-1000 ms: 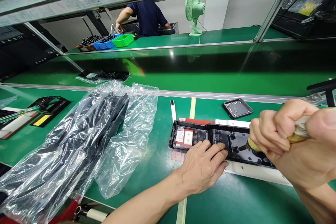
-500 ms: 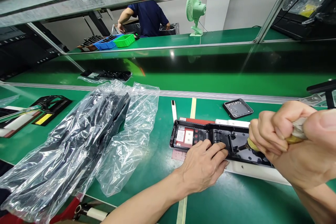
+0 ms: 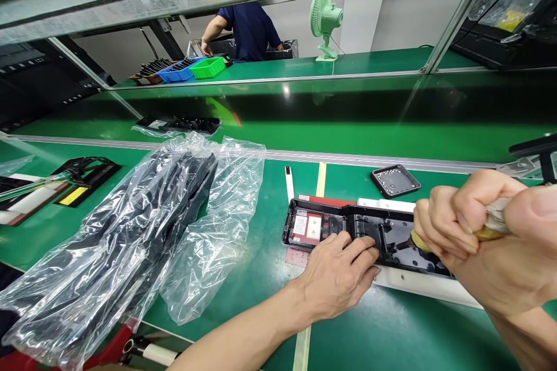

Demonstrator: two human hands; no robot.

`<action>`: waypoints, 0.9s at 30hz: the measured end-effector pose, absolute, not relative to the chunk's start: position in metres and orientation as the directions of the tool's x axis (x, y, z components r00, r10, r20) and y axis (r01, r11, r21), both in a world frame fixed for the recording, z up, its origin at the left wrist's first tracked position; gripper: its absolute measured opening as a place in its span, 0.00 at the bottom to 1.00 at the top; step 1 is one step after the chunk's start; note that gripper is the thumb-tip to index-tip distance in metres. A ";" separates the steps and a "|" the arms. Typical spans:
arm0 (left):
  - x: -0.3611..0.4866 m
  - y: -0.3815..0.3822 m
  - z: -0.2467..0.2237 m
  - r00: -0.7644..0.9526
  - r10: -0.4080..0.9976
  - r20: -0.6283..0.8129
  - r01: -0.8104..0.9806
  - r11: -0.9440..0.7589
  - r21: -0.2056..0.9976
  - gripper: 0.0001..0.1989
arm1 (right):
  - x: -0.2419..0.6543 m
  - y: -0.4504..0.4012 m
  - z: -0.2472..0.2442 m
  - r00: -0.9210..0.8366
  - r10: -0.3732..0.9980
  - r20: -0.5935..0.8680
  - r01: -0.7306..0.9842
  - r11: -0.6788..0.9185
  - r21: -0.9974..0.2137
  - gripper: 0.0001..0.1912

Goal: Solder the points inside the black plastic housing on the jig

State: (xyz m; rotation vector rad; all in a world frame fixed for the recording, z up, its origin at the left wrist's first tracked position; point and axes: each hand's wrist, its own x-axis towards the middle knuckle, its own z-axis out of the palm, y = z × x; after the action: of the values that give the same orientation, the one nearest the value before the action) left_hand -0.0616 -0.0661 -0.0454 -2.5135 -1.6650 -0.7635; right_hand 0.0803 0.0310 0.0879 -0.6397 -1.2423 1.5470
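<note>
A long black plastic housing (image 3: 300,204) lies open side up, with a white-and-red panel (image 3: 314,226) showing through its left end. My left hand (image 3: 337,275) grips its near wall, fingers over the rim inside and thumb along the outside. My right hand (image 3: 470,237) is closed in a fist round a yellow-handled screwdriver (image 3: 420,240). The screwdriver's metal shaft points down and left into the housing; what its tip meets is too small to make out. Under the housing sits a white fixture (image 3: 426,291).
A small black tray (image 3: 395,181) of tiny shiny parts stands behind the housing. Plastic-bagged black pieces (image 3: 143,226) cover the left. A white strip (image 3: 289,184) lies near yellow tape (image 3: 321,179). Beyond are a green fan (image 3: 322,17), bins (image 3: 208,68) and a person (image 3: 252,32).
The whole view has shifted very slightly. Both hands, the housing and the screwdriver hold nearly the same positions.
</note>
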 end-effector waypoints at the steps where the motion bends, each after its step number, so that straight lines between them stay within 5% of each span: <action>1: -0.062 -0.066 -0.045 0.306 0.858 0.413 0.872 -0.427 0.240 0.14 | 0.080 0.031 0.088 -0.353 0.918 0.181 -0.374 0.039 -0.927 0.21; 27: -0.061 -0.066 -0.045 0.312 0.858 0.409 0.876 -0.426 0.226 0.14 | 0.082 0.035 0.088 -0.403 0.891 0.209 -0.397 0.035 -0.917 0.21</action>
State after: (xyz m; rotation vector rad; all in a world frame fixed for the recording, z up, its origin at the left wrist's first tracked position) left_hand -0.0612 -0.0659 -0.0448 -2.5130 -1.6618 -0.7450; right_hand 0.0819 0.0353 0.0878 -0.5714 -1.2719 1.5850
